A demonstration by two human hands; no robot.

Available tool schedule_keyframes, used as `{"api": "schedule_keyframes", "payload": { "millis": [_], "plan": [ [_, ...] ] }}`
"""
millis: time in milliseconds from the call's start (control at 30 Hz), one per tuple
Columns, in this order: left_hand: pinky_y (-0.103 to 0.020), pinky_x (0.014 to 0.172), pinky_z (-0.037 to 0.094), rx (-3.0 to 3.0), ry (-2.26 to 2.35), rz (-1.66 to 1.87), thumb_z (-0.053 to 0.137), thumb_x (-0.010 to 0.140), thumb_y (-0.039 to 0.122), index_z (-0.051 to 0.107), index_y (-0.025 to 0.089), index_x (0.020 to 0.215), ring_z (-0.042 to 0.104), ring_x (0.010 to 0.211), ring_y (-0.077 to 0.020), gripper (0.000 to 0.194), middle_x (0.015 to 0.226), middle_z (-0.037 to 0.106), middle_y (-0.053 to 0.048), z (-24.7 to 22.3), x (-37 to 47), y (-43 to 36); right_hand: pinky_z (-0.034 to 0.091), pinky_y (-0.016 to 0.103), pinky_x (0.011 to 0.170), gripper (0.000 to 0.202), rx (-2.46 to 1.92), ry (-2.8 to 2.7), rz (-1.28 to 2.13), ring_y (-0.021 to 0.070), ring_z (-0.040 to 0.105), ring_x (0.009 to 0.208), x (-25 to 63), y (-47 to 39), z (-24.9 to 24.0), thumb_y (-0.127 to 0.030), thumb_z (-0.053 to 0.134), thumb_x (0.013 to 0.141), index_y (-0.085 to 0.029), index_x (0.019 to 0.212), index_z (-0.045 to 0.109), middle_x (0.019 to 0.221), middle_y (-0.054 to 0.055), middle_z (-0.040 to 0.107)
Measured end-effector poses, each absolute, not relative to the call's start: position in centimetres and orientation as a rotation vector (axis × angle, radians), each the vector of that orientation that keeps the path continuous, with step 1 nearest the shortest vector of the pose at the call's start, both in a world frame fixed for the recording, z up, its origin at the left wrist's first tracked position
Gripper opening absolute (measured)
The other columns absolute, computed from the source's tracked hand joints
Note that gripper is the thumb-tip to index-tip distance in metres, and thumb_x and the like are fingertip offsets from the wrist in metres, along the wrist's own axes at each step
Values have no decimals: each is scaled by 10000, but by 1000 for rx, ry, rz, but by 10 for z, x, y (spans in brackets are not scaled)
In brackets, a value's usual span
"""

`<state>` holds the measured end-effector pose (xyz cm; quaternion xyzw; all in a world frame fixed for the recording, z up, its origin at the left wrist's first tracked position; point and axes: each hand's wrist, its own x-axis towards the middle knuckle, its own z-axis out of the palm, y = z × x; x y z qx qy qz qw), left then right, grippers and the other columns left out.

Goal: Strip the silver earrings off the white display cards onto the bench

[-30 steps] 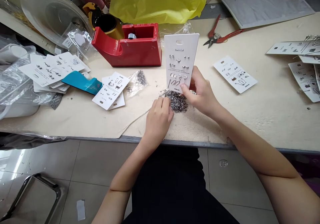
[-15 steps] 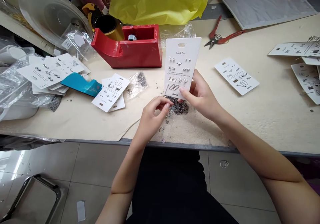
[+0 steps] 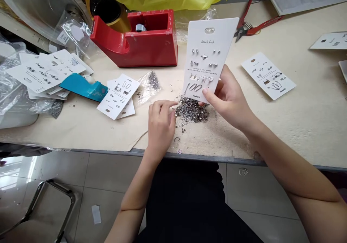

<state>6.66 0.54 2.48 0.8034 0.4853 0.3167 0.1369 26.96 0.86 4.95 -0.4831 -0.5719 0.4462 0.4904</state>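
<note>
My right hand (image 3: 230,96) grips a white earring card (image 3: 207,64) by its lower right corner, thumb on the front. The card is held up facing me, with several silver-coloured earrings on it and "Stack Lab" printed near the top. Below it, on the table, lies a heap of tiny metal earring backs (image 3: 192,111), partly covered by the card. My left hand (image 3: 162,124) rests palm down at the heap's left side, its index finger stretched towards the pieces and apart from the thumb. Nothing shows in that hand.
A red tape dispenser (image 3: 149,42) stands behind my left hand. Earring cards (image 3: 119,96) and a small clear bag (image 3: 150,86) lie to the left, near a blue piece (image 3: 84,86). Red-handled pruning shears (image 3: 246,28) and another earring card (image 3: 268,76) are on the right.
My left hand has drawn back leftward from below the card, and its thumb and index finger have parted. The raised card sits further right and higher in view, uncovering more of the heap.
</note>
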Motion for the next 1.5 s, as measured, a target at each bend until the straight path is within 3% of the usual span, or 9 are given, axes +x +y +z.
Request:
{"api": "schedule_keyframes", "payload": {
  "millis": [267, 467, 633, 767, 933, 1067, 1200, 1500],
  "plan": [
    [-283, 749, 490, 2693, 1382, 641, 601, 922, 150, 607, 150, 941, 543, 844, -177, 20, 904, 639, -58, 24, 78, -28, 664, 331, 695, 304, -1236, -1375, 1033, 210, 678, 1051, 270, 13, 45, -230, 568, 940, -290, 1228, 490, 1274, 28, 636],
    [-307, 718, 477, 2717, 1464, 402, 597, 910, 134, 583, 150, 915, 545, 816, -198, 22, 875, 630, -55, 33, 81, -28, 649, 329, 659, 285, -1245, -1354, 1014, 198, 682, 956, 273, 15, 41, -235, 571, 922, -286, 1192, 494, 1202, 41, 658],
    [-328, 741, 488, 2638, 1523, 372, 533, 938, 124, 587, 134, 898, 552, 841, -213, 67, 887, 637, -79, 32, 86, -31, 651, 368, 691, 272, -1240, -1367, 1043, 175, 675, 854, 271, 12, 49, -217, 548, 920, -278, 1181, 498, 1201, 43, 666],
    [-359, 711, 474, 2580, 1568, 364, 485, 901, 48, 584, 126, 853, 533, 831, -241, 135, 867, 628, -113, 30, 95, -27, 646, 406, 709, 243, -1259, -1385, 1044, 193, 671, 839, 271, 11, 50, -219, 536, 934, -257, 1171, 496, 1082, 55, 684],
    [-323, 682, 486, 2417, 1493, 493, 527, 835, 33, 536, 173, 810, 542, 777, -196, 143, 798, 616, -50, 39, 94, -17, 629, 449, 757, 292, -1291, -1394, 1115, 207, 666, 800, 273, 12, 43, -231, 536, 938, -253, 1224, 487, 1004, 58, 679],
    [-247, 703, 540, 2237, 1387, 677, 567, 837, 39, 523, 189, 839, 614, 759, -124, 157, 795, 639, 8, 51, 88, -10, 619, 401, 745, 333, -1213, -1349, 1241, 192, 661, 818, 268, 11, 44, -230, 545, 924, -256, 1248, 475, 1078, 61, 686],
    [-231, 763, 571, 2093, 1338, 890, 586, 896, 116, 563, 189, 899, 647, 815, -104, 77, 854, 662, 2, 56, 88, -2, 602, 366, 757, 379, -1130, -1319, 1348, 164, 651, 805, 262, 4, 50, -219, 559, 900, -243, 1262, 451, 1135, 60, 697],
    [-230, 758, 566, 1928, 1247, 1103, 635, 860, 95, 614, 185, 875, 644, 814, -104, 93, 850, 659, -5, 58, 99, 0, 545, 348, 654, 305, -1193, -1463, 1300, 168, 640, 717, 253, -8, 54, -192, 532, 893, -260, 1189, 497, 925, 18, 699]
  ]
}}
